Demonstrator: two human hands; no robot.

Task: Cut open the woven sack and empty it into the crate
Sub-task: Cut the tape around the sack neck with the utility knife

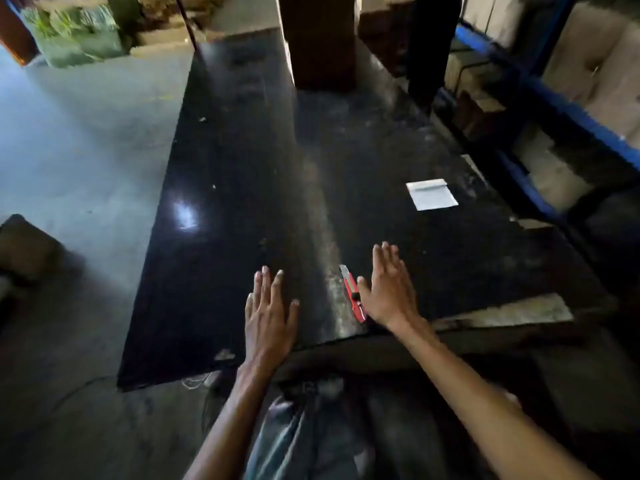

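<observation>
1. Floor, far left: bare concrete, with a dark blurred shape at the left edge that cannot be identified. No crate is visible in this view.
2. Surface (221, 161): dark, glossy, and dusty toward the right half. No woven sack lies on it; the sack's location cannot be told from this view.
3. Left hand (268, 317): wide, fingers spread, palm down at the near edge of the surface, holding nothing. Whether it touches the surface cannot be told.
4. Utility knife (353, 292): red body, lying on the surface between both hands, just beside the right thumb, light-coloured tip pointing away from the person. Whether the blade is extended cannot be told.
5. Right hand (389, 289): wide, fingers straight, palm down, empty.
6. Paper slip (432, 194): white, well apart from both hands, farther back on the right.
7. Step in hand, as judged: take up the knife. Grasp the red body, not the tip end. Close the right thumb and fingers around the handle with the slider reachable. Keep the left hand clear of the tip. Locate the sack before extending any blade.
</observation>
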